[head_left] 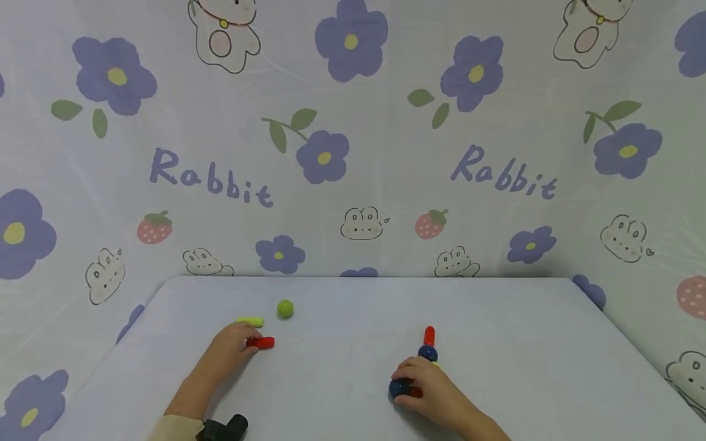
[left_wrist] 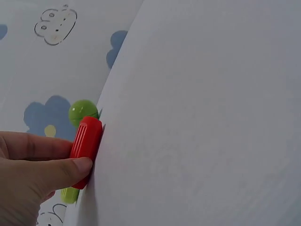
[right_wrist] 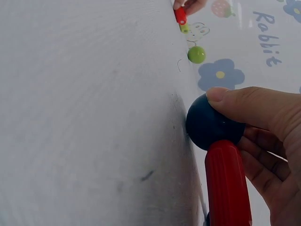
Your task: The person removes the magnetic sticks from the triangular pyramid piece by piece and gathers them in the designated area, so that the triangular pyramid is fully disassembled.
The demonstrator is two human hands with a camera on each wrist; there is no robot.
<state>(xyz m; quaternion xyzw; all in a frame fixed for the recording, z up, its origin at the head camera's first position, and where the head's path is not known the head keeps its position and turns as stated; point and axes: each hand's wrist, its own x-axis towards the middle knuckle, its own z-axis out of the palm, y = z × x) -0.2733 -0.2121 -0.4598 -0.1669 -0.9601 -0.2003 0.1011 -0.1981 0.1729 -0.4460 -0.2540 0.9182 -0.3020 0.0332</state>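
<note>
My left hand [head_left: 231, 348] pinches a short red ridged rod [left_wrist: 87, 141] between thumb and fingers, low over the white table. Just beyond it lies a yellow-green rod [head_left: 254, 321], and farther off a green ball [head_left: 285, 309]. On the right, my right hand [head_left: 432, 389] grips a dark blue ball [right_wrist: 214, 122], thumb on top. A red ridged rod [right_wrist: 228, 183] joins that ball. Behind the hand in the head view, a second dark blue ball [head_left: 427, 353] has a red rod [head_left: 429, 335] pointing away from me; a sliver of yellow shows beside it, mostly hidden by the hand.
The white tabletop [head_left: 342, 367] runs back to a hanging cloth [head_left: 386, 196] printed with flowers, rabbits and strawberries. A black wrist device [head_left: 223, 429] sits on my left forearm by the sleeve.
</note>
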